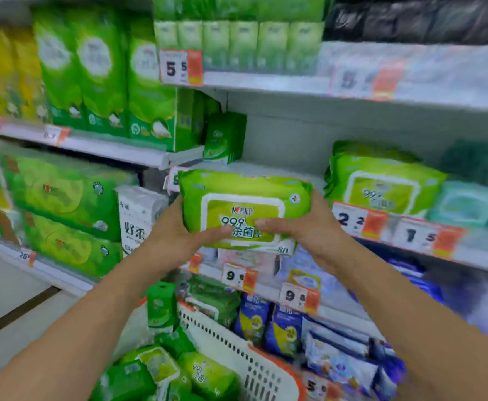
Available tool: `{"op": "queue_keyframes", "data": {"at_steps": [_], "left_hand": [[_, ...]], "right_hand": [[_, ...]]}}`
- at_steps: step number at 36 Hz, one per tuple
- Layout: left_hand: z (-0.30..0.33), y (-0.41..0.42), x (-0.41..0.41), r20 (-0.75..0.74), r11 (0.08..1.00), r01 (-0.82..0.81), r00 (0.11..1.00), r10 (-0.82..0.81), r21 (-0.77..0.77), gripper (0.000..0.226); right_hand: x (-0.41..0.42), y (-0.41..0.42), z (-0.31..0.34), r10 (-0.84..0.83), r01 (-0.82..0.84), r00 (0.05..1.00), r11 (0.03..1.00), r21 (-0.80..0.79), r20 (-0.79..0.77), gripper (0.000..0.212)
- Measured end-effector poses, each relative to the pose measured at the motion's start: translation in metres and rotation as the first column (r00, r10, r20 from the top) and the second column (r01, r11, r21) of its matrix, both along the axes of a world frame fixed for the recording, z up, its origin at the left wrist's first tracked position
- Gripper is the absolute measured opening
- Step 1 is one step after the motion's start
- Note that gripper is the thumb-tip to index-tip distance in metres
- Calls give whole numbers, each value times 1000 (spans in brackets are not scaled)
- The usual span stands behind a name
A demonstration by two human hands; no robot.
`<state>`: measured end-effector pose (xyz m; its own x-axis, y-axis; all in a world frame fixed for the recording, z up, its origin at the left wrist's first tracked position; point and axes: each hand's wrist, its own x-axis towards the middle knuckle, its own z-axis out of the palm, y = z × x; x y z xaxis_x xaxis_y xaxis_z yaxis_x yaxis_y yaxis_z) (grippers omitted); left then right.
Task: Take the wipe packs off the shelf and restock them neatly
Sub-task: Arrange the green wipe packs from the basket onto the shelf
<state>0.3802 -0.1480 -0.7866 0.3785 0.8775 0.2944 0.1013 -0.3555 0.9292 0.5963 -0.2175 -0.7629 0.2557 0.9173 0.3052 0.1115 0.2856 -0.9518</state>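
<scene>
A soft green plastic wipe pack (244,209) is being gripped lengthwise between left hand (176,230) and right hand (309,224), bare white shelf (283,169) just beyond.

**Legible markings, taken from the held wipe pack**

The held wipe pack (244,209) reads "999", "杀菌", with "80" at its lower right corner. Left of it, a white roll pack (138,218) shows "好". Upper left, a price tag (180,66) reads "5". To its right, tags read "2" (358,219) and "1" (428,235). Below it, two tags (238,276) each show "9". Remaining print is blurred.
</scene>
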Motion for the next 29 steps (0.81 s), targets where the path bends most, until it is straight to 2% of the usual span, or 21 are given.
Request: {"op": "queue_keyframes", "data": {"at_steps": [2,5,9,11,15,17,19,20,22,23,24,26,29], "left_hand": [[13,2,15,6,998,29,1000,-29,61,69],[29,14,33,40,990,58,997,-63,128,84],[50,45,55,-42,966,-5,999,16,259,95],[57,63,68,-91,949,-21,994,52,316,91],[63,97,101,-176,934,-15,981,83,357,70],[61,117,116,-243,941,-9,965,97,338,72],[57,134,129,-375,944,-11,916,142,330,74],[53,139,134,-443,944,-9,882,163,329,77],[43,146,145,-540,946,28,826,160,322,84],[36,150,149,-581,948,45,799,156,316,90],[30,153,152,-619,945,55,768,167,324,94],[26,162,152,-675,941,70,714,185,332,95],[38,172,146,-775,950,165,623,110,267,93]], "right_hand": [[12,-7,12,-105,99,992,991,86,70,99],[29,-8,30,-176,146,971,972,185,160,104],[48,6,55,-309,211,871,937,278,382,100],[60,19,65,-360,243,802,926,289,477,102],[78,46,81,-434,352,592,897,267,679,107],[87,60,82,-407,395,476,891,224,780,107],[94,75,80,-331,457,399,880,128,855,103],[96,82,79,-290,510,310,854,99,905,98],[98,95,76,-182,596,1,789,145,983,81],[97,102,74,-124,611,-103,775,162,987,76],[97,110,72,-84,619,-140,771,153,987,77],[94,127,70,-42,592,-107,800,98,993,93],[83,150,67,3,499,-89,866,42,996,111]]}}
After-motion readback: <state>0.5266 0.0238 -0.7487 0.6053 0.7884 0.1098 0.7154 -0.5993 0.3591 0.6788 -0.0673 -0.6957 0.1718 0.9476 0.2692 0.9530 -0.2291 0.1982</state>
